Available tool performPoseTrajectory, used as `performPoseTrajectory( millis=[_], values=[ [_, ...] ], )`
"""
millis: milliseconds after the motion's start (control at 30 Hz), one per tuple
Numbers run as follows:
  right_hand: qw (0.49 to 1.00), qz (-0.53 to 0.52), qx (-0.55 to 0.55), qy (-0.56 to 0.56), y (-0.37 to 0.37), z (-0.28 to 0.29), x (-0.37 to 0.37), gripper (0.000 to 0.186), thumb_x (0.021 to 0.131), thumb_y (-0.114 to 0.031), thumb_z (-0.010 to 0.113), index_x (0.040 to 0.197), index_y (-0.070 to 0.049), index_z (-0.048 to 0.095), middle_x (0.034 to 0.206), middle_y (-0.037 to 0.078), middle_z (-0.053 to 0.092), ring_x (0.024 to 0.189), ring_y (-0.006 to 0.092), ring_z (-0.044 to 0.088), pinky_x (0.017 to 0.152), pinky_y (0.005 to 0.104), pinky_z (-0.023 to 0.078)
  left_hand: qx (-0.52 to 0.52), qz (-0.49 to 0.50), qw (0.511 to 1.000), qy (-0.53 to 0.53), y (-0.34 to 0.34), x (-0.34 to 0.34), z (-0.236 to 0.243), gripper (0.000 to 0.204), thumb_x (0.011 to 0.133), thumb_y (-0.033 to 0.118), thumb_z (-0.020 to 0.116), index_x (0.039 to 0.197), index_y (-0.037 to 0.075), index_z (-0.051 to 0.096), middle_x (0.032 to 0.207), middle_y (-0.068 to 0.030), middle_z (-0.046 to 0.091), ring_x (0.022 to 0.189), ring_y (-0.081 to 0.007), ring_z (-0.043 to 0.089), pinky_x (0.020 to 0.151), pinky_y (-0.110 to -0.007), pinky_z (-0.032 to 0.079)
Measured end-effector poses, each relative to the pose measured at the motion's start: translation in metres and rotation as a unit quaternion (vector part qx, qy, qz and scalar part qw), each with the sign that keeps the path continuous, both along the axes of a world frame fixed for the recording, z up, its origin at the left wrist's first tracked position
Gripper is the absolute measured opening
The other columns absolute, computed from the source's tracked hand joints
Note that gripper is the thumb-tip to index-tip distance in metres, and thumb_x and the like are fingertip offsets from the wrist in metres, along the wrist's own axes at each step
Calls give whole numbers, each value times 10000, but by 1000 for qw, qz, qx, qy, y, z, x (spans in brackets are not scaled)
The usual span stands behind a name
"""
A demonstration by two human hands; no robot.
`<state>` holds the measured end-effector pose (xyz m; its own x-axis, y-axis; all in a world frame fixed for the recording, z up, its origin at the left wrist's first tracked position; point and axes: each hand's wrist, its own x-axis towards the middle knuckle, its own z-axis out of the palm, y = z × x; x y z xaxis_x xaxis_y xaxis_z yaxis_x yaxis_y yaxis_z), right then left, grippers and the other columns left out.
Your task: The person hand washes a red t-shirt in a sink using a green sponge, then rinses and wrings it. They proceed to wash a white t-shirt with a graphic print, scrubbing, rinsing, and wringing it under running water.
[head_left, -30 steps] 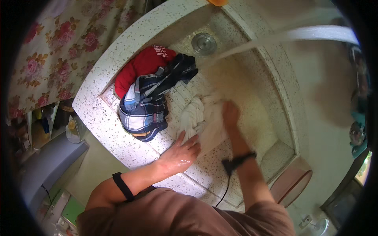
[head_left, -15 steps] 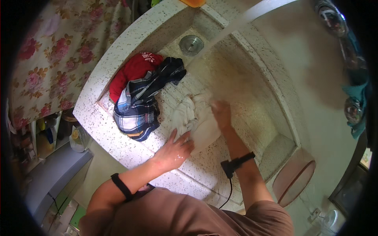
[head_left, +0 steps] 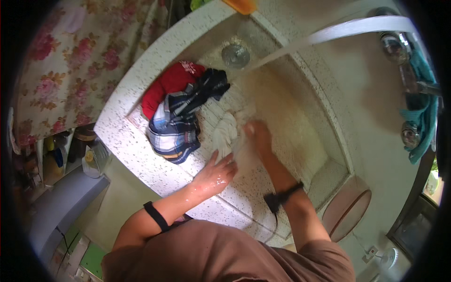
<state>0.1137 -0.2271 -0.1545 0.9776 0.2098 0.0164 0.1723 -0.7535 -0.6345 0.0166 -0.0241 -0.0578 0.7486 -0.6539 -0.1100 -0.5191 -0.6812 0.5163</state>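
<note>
White cloth point(head_left: 224, 130) lies in speckled sink point(head_left: 127, 141), toward front edge. Left hand point(head_left: 216, 177): grip loosely spread, fingertips on cloth. Right hand point(head_left: 258, 136): curled, blurred; can't tell if holding. Slack left pressure could let wet cloth skid.

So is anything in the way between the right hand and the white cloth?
Nothing that I can see. The right hand is right by the white cloth, though blur hides whether they touch. The plaid cloth and red cloth lie on the other side, to the left.
</note>
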Motion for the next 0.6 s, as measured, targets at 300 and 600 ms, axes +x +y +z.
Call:
performPoseTrajectory(
  millis=[300,600],
  values=[
    [995,-73,-68,5,-17,-35,-11,148,877,-200,594,824,-73,647,838,106,646,771,275,632,700,389,513,-2,-17,1000,-3,0,-4,-8,357,796,206,606,1127,77,644,1284,-33,553,1342,-270,381,1079,-608,303],
    [742,-480,367,292,-220,68,34,524,910,-279,649,1326,-1,495,1211,118,580,1049,273,582,859,376,523,-105,138,974,143,-70,25,36,279,877,230,629,1077,40,595,1041,-140,584,929,-333,615,831,-421,506]
  ],
)
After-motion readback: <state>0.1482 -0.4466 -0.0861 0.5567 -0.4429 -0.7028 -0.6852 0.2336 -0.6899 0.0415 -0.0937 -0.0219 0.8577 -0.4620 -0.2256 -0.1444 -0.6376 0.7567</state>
